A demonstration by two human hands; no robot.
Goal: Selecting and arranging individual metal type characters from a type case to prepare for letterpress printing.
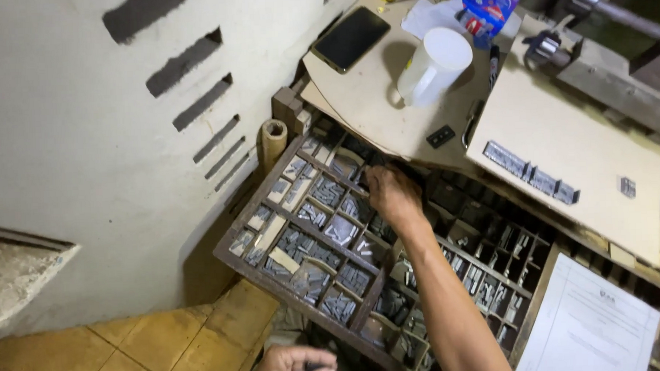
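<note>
A wooden type case (234, 258) with many small compartments of grey metal type slants out from under the bench. My right hand (392, 196) reaches into a compartment near the case's upper middle, fingers bent down among the type; whether it grips a piece is hidden. At the bottom edge of the view, below the case's front rail, my left hand (296, 365) is curled around a small dark thing that I cannot make out.
A thin board (374, 96) over the case carries a dark phone (350, 37), a white plastic jug (434, 65) and paper. To the right lie a board with a row of set type (531, 175) and a printed sheet (591, 323). A white wall rises on the left above orange floor tiles (124, 353).
</note>
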